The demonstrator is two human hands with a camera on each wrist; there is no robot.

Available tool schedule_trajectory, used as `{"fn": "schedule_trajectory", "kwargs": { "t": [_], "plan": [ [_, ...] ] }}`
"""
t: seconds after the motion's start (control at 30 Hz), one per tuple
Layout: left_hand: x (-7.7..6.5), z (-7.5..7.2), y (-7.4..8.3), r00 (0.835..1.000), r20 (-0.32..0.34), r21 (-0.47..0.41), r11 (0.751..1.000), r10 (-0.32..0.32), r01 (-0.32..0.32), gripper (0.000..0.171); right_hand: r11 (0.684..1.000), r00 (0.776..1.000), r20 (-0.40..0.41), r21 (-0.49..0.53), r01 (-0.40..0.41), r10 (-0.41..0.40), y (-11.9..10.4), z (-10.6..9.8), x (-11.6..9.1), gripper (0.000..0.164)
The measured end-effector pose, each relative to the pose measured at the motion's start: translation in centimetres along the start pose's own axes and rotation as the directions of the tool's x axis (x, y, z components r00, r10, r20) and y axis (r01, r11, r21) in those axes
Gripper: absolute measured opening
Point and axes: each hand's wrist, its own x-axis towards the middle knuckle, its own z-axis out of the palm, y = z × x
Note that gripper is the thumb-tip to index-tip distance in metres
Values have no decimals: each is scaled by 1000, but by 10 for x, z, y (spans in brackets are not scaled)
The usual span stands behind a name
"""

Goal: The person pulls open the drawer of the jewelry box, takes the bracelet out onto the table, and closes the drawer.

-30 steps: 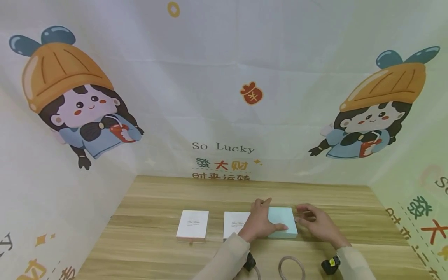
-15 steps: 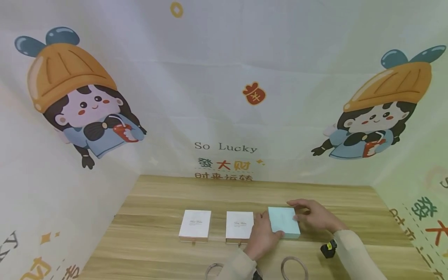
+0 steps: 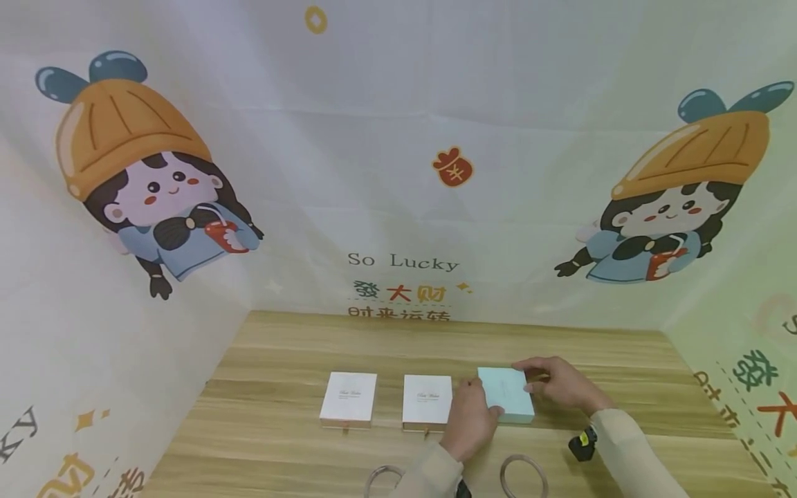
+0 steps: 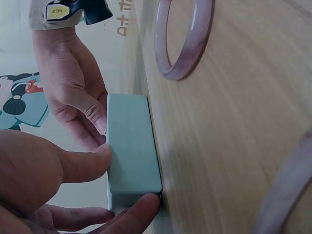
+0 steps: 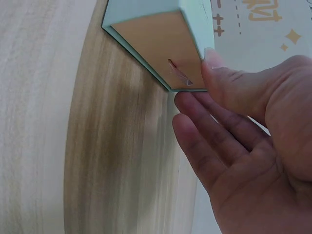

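Note:
A mint-green drawer-style gift box lies on the wooden table, right of two white boxes. My left hand grips its left side, thumb at the near top edge; in the left wrist view, the thumb and fingers hold one end of the gift box. From the far right corner, my right hand pinches the box. Its thumb sits at the top edge in the right wrist view, the other fingertips by the lower edge. That end shows a tan drawer face with a small ribbon pull.
One white box stands at the left, another white box right beside my left hand. Nearer to me lie two pale bangles: one bangle by my left wrist, the other bangle partly behind the sleeve. A printed cloth backdrop walls the table.
My right hand has come left onto the box's far right corner. My left hand has drawn back toward me along the box's left side, uncovering the middle white box.

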Motion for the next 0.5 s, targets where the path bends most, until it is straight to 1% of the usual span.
{"fn": "schedule_trajectory", "kwargs": {
  "t": [0.13,0.23,0.37,0.43,0.5],
  "plan": [
    [3,-2,-2,1000,9,6,1000,9,-9,62,999,999,-28,22,-42,42,-3,2,-2,40],
    [6,-5,-3,1000,19,11,1000,19,-19,58,998,997,-52,25,-56,57,-5,4,-5,39],
    [11,-11,-4,999,22,8,999,31,-31,55,999,995,-86,-12,-51,49,-4,6,-8,38],
    [15,-12,-4,999,24,2,1000,23,-23,54,998,993,-104,-28,-56,53,-4,7,-10,37],
    [19,-14,-3,1000,29,-16,1000,8,-8,49,997,991,-119,-34,-65,61,-5,8,-13,37]
  ]
}}
